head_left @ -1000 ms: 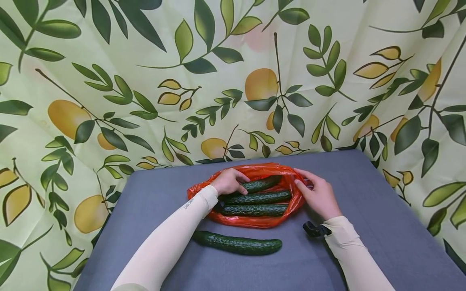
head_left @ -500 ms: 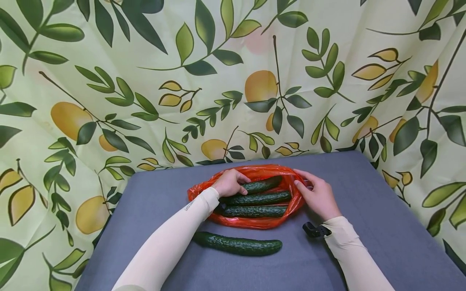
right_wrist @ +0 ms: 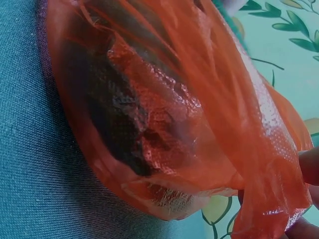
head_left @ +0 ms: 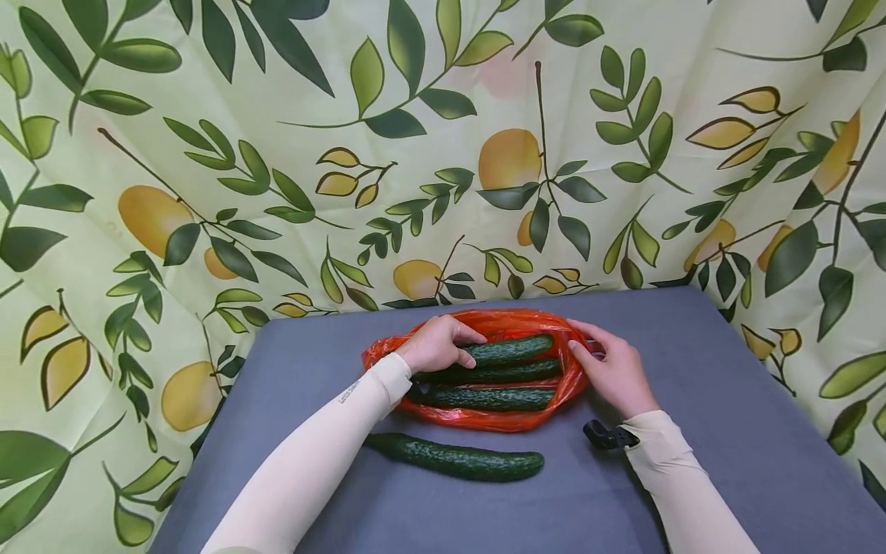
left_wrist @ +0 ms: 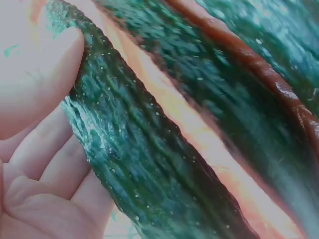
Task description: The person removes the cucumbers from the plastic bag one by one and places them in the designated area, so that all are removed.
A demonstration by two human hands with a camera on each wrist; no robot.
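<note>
Looking through the head view, I have a red bag (head_left: 477,420) lying open on the grey tabletop (head_left: 747,462), with the far cucumber (head_left: 515,350), the middle cucumber (head_left: 512,372) and the near cucumber (head_left: 498,398) side by side inside it. The left hand (head_left: 439,346) reaches in from the left and grips the far cucumber; the right hand (head_left: 617,374) pinches the bag's right rim. A loose cucumber (head_left: 471,462) lies on the tabletop, on the near side of the bag. Switching to the left wrist view, I see thumb and fingers on either side of the far cucumber, red plastic showing between it and its neighbour. On the right wrist view, I see fingertips holding gathered plastic; which cucumber darkens the bag, I cannot tell.
</note>
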